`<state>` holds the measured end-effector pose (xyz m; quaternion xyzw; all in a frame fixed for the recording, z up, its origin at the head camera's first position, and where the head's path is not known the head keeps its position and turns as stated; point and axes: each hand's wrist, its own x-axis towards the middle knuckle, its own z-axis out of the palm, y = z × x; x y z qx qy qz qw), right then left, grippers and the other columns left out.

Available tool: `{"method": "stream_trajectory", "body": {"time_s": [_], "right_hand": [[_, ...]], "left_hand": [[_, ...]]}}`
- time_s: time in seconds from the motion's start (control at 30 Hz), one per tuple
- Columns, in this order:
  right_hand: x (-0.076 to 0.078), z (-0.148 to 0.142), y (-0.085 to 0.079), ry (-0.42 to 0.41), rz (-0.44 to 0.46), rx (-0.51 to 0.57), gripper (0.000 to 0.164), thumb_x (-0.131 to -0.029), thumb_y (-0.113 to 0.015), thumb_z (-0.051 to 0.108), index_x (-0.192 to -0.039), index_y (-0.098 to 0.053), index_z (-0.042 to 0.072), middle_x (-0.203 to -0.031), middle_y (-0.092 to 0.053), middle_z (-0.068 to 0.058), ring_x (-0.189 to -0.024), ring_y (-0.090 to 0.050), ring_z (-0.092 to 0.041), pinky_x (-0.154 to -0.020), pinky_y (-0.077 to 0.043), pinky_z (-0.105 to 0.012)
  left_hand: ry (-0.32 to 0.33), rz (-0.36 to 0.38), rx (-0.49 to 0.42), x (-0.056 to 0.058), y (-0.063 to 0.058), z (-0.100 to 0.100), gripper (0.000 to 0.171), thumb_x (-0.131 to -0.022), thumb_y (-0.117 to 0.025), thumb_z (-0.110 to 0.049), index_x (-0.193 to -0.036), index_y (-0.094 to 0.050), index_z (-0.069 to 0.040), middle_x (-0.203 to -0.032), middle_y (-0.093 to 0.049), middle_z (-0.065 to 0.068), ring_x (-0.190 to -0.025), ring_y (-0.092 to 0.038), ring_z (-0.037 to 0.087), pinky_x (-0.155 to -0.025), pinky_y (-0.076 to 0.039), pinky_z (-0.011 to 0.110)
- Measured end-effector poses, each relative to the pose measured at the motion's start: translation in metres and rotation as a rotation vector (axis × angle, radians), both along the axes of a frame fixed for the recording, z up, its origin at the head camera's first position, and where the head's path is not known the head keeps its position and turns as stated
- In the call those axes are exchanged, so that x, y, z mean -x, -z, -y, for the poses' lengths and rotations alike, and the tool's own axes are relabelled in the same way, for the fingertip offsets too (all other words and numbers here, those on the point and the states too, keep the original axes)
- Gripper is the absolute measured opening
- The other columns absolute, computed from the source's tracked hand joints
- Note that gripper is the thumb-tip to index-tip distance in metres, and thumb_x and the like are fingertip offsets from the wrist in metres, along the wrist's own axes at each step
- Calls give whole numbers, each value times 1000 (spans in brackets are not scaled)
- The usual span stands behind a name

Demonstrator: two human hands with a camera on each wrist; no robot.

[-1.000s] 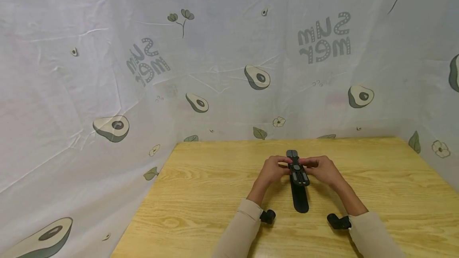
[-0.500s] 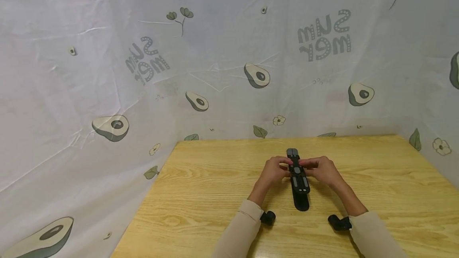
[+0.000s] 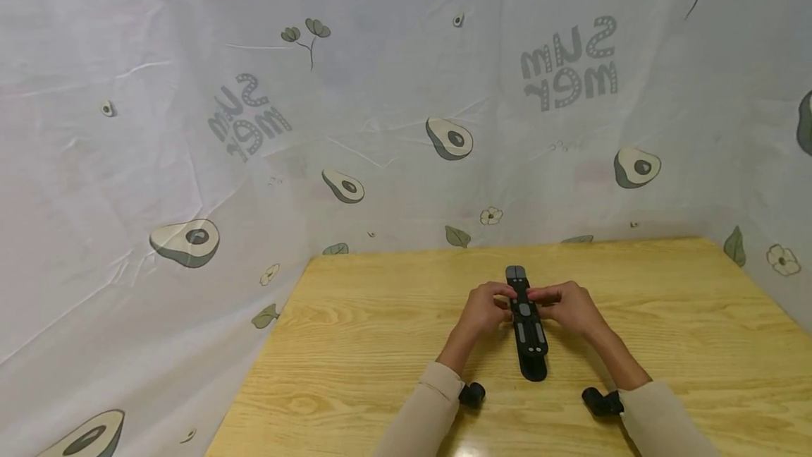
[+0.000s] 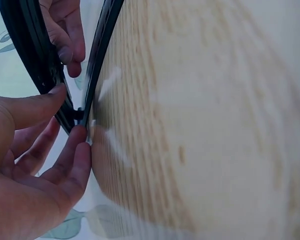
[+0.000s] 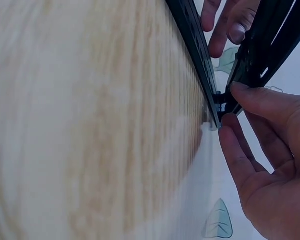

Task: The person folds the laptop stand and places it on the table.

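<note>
A black folding stand with grey pads (image 3: 524, 309) lies lengthwise on the table, its far end grey. Its upper arm (image 4: 27, 40) and long flat base (image 5: 194, 55) meet at a hinge and form a narrow V in the wrist views. My left hand (image 3: 482, 309) pinches the stand's left side near the hinge, thumb on the upper arm and fingers by the base. My right hand (image 3: 569, 307) pinches the right side the same way. Beneath the upper arm, the base's rounded near end (image 3: 533, 370) sticks out.
The wood-grain table (image 3: 355, 344) reaches a pale curtain (image 3: 380, 90) printed with avocados, behind and to the left. Black wrist cameras (image 3: 472, 395) sit at both beige sleeves (image 3: 423, 407).
The stand's upper arm has swung down, its near end now closer to the base's near end. Both hands keep their hold in nearly the same place. The head view has shifted slightly.
</note>
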<state>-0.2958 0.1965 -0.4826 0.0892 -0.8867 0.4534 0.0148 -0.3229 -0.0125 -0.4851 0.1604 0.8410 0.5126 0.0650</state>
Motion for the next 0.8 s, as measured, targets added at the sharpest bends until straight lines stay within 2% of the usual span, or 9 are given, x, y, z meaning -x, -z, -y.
{"method": "stream_trajectory", "body": {"time_s": [0.37, 0.8], "right_hand": [[-1, 5, -3, 24, -18, -46, 23, -91, -83, 0, -113, -83, -1, -125, -78, -21, -112, -76, -42, -87, -64, -50], [1, 7, 3, 28, -58, -71, 21, -89, -82, -4, -110, -84, -1, -123, -78, -21, -107, -78, -41, -87, -64, -52]], "left_hand": [[27, -57, 44, -3, 0, 0, 32, -88, -76, 15, -117, -79, 2, -138, -70, 11, -107, -78, 26, -82, -63, 23], [28, -105, 96, -5, 1, -1, 31, -88, -77, 13, -118, -78, 4, -137, -70, 12, -109, -77, 26, -85, -60, 19]]}}
